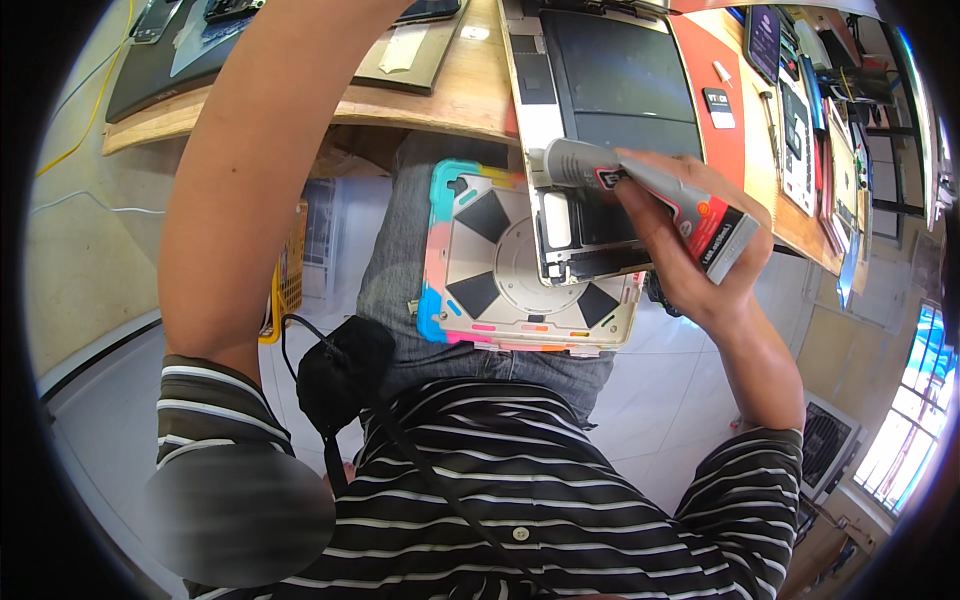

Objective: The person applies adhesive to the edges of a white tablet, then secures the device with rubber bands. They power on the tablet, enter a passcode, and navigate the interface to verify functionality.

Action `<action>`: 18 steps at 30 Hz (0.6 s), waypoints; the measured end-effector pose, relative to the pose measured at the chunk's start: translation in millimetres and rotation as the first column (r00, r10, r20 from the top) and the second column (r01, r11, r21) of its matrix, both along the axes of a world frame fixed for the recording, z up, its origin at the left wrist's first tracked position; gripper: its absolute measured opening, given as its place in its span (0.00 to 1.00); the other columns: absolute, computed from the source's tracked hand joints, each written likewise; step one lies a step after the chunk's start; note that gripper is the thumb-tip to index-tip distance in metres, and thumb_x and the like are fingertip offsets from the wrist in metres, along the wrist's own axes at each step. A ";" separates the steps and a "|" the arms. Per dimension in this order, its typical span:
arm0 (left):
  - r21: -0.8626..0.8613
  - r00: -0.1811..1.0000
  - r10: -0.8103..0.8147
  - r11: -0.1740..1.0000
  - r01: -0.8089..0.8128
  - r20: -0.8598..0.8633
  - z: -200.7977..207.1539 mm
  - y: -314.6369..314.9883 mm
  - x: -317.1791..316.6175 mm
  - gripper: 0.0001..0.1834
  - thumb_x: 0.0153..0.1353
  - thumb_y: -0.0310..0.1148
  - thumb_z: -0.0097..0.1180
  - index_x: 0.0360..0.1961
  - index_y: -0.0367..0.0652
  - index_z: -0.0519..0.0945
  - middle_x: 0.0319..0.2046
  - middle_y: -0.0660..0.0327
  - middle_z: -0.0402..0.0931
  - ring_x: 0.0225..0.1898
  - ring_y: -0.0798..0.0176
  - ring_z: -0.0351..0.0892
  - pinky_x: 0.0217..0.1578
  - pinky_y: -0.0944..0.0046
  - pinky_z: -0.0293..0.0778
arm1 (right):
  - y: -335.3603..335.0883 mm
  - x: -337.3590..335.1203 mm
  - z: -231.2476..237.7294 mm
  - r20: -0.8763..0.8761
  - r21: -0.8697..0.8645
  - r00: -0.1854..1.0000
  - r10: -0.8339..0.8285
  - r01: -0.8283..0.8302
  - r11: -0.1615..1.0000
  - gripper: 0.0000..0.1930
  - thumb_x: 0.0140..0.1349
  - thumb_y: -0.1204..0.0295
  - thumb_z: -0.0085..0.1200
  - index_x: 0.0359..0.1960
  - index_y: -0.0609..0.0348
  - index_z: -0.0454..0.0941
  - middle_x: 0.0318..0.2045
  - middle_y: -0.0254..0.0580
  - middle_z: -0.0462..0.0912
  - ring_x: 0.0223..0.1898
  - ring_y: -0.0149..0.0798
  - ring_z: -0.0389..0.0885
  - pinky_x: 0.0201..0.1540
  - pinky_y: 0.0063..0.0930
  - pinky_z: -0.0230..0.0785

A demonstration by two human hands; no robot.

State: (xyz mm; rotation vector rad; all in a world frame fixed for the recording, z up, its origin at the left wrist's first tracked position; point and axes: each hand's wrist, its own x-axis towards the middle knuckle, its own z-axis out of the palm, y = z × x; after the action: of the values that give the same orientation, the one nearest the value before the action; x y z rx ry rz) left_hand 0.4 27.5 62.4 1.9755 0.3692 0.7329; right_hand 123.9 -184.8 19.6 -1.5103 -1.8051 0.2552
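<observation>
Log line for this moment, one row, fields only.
right hand: holds grey glue tube, nozzle at tablet frame | left hand: out of view, arm raised | lap: colourful tablet case

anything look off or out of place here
Yes. The opened tablet hangs past the wooden bench's front edge, its lower end over the person's lap. Beneath it, a colourful tablet case lies loose on the lap. The right hand holds a grey glue tube over the tablet.

electronics repair workshop, wooden workbench [460, 100], opened tablets [610, 70], small tools [800, 130]
</observation>
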 end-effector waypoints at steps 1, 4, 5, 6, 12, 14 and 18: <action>-0.004 1.000 -0.012 1.000 0.012 0.005 -1.1 0.8 0.9 0.12 0.68 0.33 0.60 0.44 0.35 0.85 0.34 0.64 0.84 0.36 0.70 0.76 0.41 0.65 0.73 | -3.1 -0.4 1.4 0.011 -0.010 1.000 -0.001 0.001 1.000 0.12 0.58 0.87 0.62 0.45 0.71 0.83 0.35 0.50 0.87 0.29 0.35 0.81 0.32 0.25 0.73; -0.124 0.992 -0.029 0.992 0.013 -0.123 6.2 13.2 5.9 0.13 0.68 0.34 0.60 0.45 0.35 0.85 0.36 0.64 0.84 0.38 0.70 0.77 0.42 0.65 0.73 | -7.8 -1.0 3.5 0.029 -0.020 0.999 0.024 -0.024 1.000 0.13 0.57 0.86 0.63 0.44 0.71 0.83 0.34 0.50 0.87 0.28 0.36 0.81 0.32 0.25 0.72; -0.115 0.985 0.006 0.993 -0.026 -0.173 13.4 6.0 3.6 0.13 0.68 0.35 0.61 0.45 0.35 0.85 0.36 0.64 0.85 0.38 0.70 0.77 0.43 0.66 0.73 | -9.4 -0.9 3.7 0.033 -0.013 0.999 0.032 -0.031 0.999 0.13 0.56 0.86 0.63 0.44 0.71 0.83 0.33 0.50 0.87 0.27 0.36 0.81 0.31 0.25 0.72; -0.106 0.987 -0.003 0.994 -0.015 -0.161 11.3 7.4 4.6 0.13 0.68 0.35 0.61 0.45 0.35 0.85 0.36 0.64 0.85 0.38 0.70 0.77 0.42 0.66 0.72 | -11.0 -1.1 3.9 0.038 -0.007 0.999 0.039 -0.039 0.999 0.13 0.55 0.86 0.64 0.44 0.71 0.83 0.32 0.49 0.87 0.26 0.36 0.81 0.30 0.25 0.72; -0.086 0.994 -0.034 0.996 0.025 -0.104 -2.5 20.4 6.1 0.14 0.68 0.38 0.62 0.44 0.37 0.86 0.34 0.65 0.85 0.35 0.72 0.75 0.39 0.67 0.71 | -20.4 -5.5 7.3 0.056 -0.010 0.998 0.017 -0.016 1.000 0.15 0.52 0.85 0.65 0.43 0.68 0.85 0.29 0.46 0.86 0.22 0.37 0.80 0.26 0.26 0.70; -0.091 0.986 -0.064 0.995 0.050 -0.157 8.8 17.4 -2.4 0.14 0.68 0.39 0.63 0.44 0.38 0.86 0.34 0.65 0.85 0.35 0.72 0.75 0.39 0.67 0.71 | -24.6 -5.5 9.9 0.063 -0.039 0.998 0.017 -0.014 0.999 0.15 0.52 0.84 0.65 0.43 0.67 0.85 0.29 0.46 0.86 0.22 0.37 0.80 0.26 0.26 0.70; -0.038 0.988 -0.015 0.999 0.009 -0.154 8.2 10.8 -2.3 0.14 0.67 0.39 0.63 0.45 0.38 0.86 0.35 0.65 0.85 0.36 0.71 0.76 0.40 0.67 0.72 | -29.3 -6.6 9.7 0.075 -0.034 0.997 0.018 -0.015 0.999 0.15 0.51 0.84 0.65 0.43 0.66 0.85 0.29 0.46 0.86 0.23 0.38 0.81 0.26 0.26 0.71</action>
State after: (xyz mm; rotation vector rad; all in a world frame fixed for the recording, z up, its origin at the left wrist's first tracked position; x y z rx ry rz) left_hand -1.9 38.3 70.6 2.0036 0.4596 0.5623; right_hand 117.2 -214.2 29.3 -1.5473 -1.8820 0.2401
